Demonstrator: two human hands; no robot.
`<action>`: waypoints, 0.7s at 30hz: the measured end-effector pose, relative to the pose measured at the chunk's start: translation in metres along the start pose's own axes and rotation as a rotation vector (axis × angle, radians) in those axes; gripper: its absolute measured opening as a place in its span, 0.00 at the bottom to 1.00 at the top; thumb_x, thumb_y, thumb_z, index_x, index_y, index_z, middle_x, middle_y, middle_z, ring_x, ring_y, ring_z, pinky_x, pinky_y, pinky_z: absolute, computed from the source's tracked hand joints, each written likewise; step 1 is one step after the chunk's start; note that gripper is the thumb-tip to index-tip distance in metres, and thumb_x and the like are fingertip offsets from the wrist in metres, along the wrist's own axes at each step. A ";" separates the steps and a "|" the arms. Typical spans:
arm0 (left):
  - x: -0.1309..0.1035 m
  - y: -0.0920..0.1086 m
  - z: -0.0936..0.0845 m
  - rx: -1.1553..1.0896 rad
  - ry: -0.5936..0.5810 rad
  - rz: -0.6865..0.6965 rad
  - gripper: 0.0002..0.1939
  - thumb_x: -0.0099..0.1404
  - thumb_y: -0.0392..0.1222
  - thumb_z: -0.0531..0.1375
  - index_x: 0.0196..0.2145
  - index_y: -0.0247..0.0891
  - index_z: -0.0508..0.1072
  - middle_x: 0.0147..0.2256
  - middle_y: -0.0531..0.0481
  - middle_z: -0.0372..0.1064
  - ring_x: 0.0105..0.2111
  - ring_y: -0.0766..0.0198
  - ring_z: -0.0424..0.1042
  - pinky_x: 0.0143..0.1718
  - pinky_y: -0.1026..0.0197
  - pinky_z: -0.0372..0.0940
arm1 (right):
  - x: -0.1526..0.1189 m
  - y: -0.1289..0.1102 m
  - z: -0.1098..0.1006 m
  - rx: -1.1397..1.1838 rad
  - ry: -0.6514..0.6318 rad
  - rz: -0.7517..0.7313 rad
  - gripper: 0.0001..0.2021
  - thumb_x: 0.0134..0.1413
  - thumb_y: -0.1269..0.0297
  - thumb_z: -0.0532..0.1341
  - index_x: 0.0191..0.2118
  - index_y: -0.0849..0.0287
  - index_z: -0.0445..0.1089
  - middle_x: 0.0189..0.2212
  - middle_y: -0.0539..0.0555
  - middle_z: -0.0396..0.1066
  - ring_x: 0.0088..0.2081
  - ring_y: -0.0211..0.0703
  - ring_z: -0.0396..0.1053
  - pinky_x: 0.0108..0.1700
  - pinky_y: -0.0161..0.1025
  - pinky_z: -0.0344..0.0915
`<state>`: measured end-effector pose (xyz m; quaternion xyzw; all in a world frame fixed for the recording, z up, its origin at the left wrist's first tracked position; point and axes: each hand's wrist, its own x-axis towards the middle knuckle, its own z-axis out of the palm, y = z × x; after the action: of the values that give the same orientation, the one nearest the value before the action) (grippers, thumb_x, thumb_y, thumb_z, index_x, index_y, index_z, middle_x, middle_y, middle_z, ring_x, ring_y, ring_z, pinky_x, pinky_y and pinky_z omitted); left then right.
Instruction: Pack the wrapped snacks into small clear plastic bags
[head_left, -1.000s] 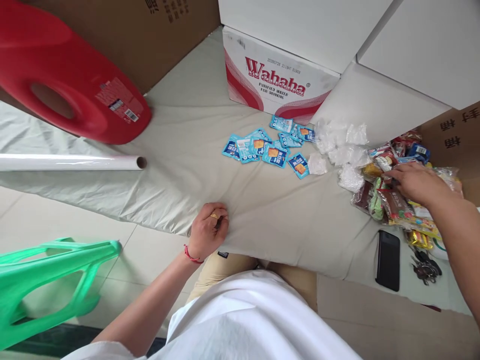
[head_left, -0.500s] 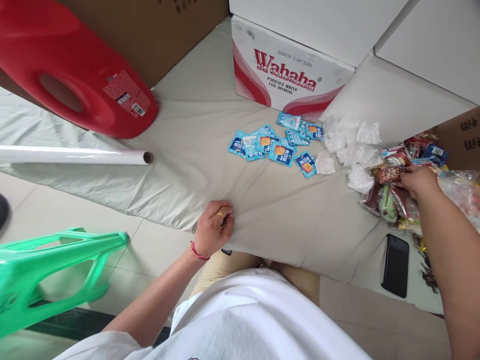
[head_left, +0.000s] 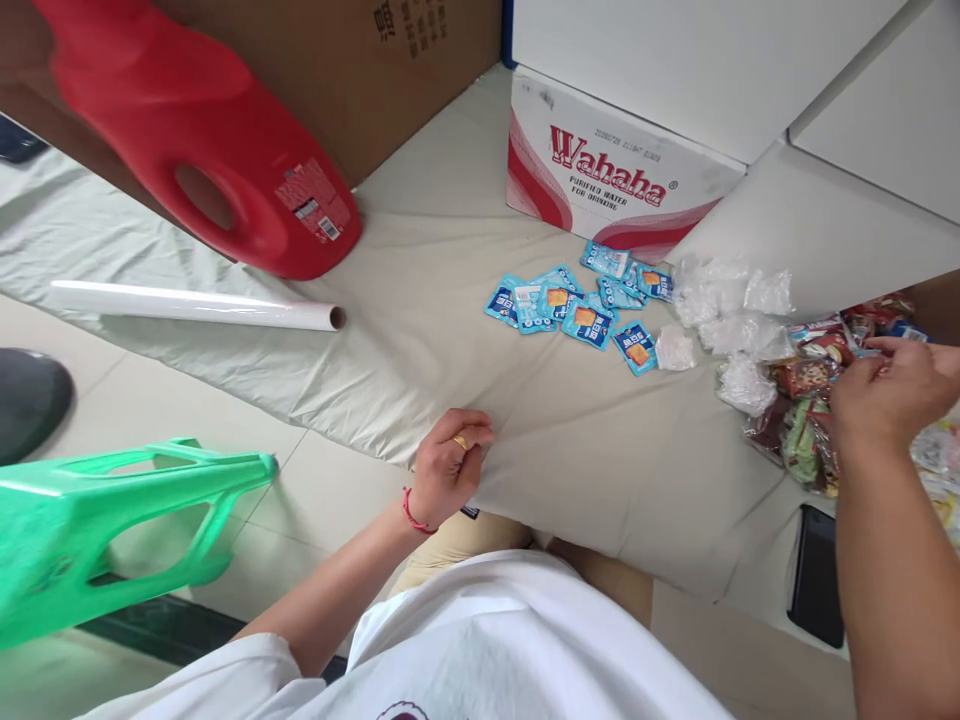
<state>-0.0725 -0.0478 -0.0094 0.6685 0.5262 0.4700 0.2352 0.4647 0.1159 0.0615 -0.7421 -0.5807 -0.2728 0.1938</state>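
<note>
My left hand (head_left: 454,458) rests on the near edge of the cloth-covered surface, its fingers curled in a loose fist with nothing visible in them. At the right, my right hand (head_left: 896,385) is over a heap of packaged snacks (head_left: 806,440), its fingers partly apart; no item shows in its grasp, though some fingers are hidden. Left of that heap lie several clear crinkled plastic packets (head_left: 739,330). Beside these, blue snack sachets (head_left: 589,320) are spread in a loose group in front of a Wahaha water carton (head_left: 615,180).
A red jug (head_left: 247,150) stands at the back left before a brown carton (head_left: 390,90). A white roll (head_left: 202,305) lies nearby. A black phone (head_left: 817,580) is near the front right edge. A green stool (head_left: 142,520) is on the floor at left.
My right hand has moved right and its fingers have come away from the brown snack packet. The view has shifted left; my left hand stays on the cloth edge.
</note>
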 end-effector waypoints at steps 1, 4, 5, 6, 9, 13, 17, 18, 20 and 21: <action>0.007 0.005 0.002 -0.061 -0.040 0.008 0.15 0.63 0.26 0.52 0.32 0.40 0.75 0.37 0.47 0.76 0.34 0.64 0.75 0.34 0.61 0.70 | -0.009 -0.015 -0.010 0.072 0.016 0.009 0.18 0.58 0.66 0.56 0.47 0.66 0.78 0.41 0.70 0.69 0.47 0.59 0.68 0.46 0.53 0.62; 0.041 0.019 0.026 -0.323 -0.215 -0.026 0.15 0.57 0.26 0.50 0.26 0.39 0.73 0.29 0.50 0.74 0.30 0.65 0.73 0.34 0.61 0.67 | -0.045 -0.072 -0.030 0.332 -0.159 -0.066 0.15 0.58 0.63 0.56 0.43 0.61 0.78 0.37 0.63 0.72 0.41 0.52 0.70 0.46 0.47 0.66; 0.057 0.022 0.040 -0.416 -0.263 -0.083 0.14 0.55 0.26 0.50 0.25 0.39 0.73 0.28 0.50 0.74 0.30 0.66 0.72 0.35 0.61 0.67 | -0.056 -0.091 -0.030 0.390 -0.225 -0.073 0.14 0.59 0.62 0.56 0.42 0.60 0.78 0.37 0.61 0.73 0.40 0.51 0.70 0.46 0.46 0.67; 0.073 0.023 0.058 -0.512 -0.302 -0.145 0.13 0.54 0.27 0.50 0.24 0.38 0.72 0.27 0.50 0.73 0.29 0.66 0.71 0.35 0.61 0.66 | -0.066 -0.108 -0.026 0.428 -0.265 -0.049 0.15 0.59 0.60 0.56 0.43 0.59 0.78 0.39 0.61 0.73 0.40 0.50 0.70 0.47 0.46 0.67; 0.119 0.021 0.118 -0.721 -0.338 -0.315 0.10 0.52 0.29 0.51 0.23 0.36 0.71 0.26 0.51 0.71 0.26 0.69 0.66 0.32 0.64 0.62 | -0.077 -0.144 0.001 0.466 -0.328 0.111 0.21 0.58 0.56 0.56 0.51 0.62 0.75 0.45 0.64 0.71 0.39 0.49 0.68 0.50 0.49 0.67; 0.149 0.005 0.170 -0.832 -0.467 -0.451 0.06 0.54 0.29 0.55 0.26 0.35 0.71 0.25 0.54 0.68 0.24 0.72 0.62 0.29 0.66 0.60 | -0.073 -0.160 0.029 0.514 -0.400 0.277 0.19 0.50 0.55 0.62 0.44 0.63 0.75 0.39 0.62 0.70 0.40 0.51 0.66 0.52 0.54 0.65; 0.148 -0.009 0.176 -0.979 -0.477 -0.478 0.07 0.63 0.39 0.62 0.39 0.35 0.74 0.31 0.52 0.71 0.30 0.69 0.69 0.33 0.66 0.65 | -0.085 -0.178 0.015 0.869 -0.391 0.422 0.17 0.52 0.49 0.65 0.40 0.58 0.74 0.30 0.52 0.68 0.29 0.40 0.62 0.37 0.43 0.65; 0.148 -0.011 0.175 -1.022 -0.463 -0.494 0.12 0.65 0.43 0.63 0.44 0.35 0.74 0.34 0.50 0.71 0.32 0.68 0.70 0.34 0.65 0.66 | -0.091 -0.186 0.009 1.040 -0.420 0.490 0.18 0.51 0.48 0.67 0.39 0.57 0.74 0.28 0.50 0.68 0.26 0.38 0.60 0.32 0.39 0.62; 0.148 -0.014 0.173 -1.081 -0.456 -0.536 0.21 0.65 0.51 0.65 0.51 0.36 0.73 0.37 0.48 0.73 0.35 0.66 0.72 0.34 0.64 0.67 | -0.105 -0.205 0.002 1.339 -0.523 0.608 0.18 0.46 0.48 0.71 0.36 0.56 0.73 0.25 0.47 0.66 0.23 0.35 0.57 0.26 0.36 0.54; 0.149 -0.015 0.173 -1.094 -0.476 -0.546 0.24 0.65 0.53 0.66 0.52 0.36 0.73 0.38 0.47 0.73 0.36 0.65 0.72 0.35 0.63 0.67 | -0.111 -0.214 0.000 1.415 -0.570 0.639 0.18 0.44 0.50 0.72 0.35 0.56 0.73 0.23 0.46 0.65 0.22 0.34 0.56 0.25 0.35 0.52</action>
<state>0.0727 0.1263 -0.0423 0.3806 0.2956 0.4325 0.7620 0.2379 0.0856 -0.0147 -0.6147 -0.4032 0.4243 0.5288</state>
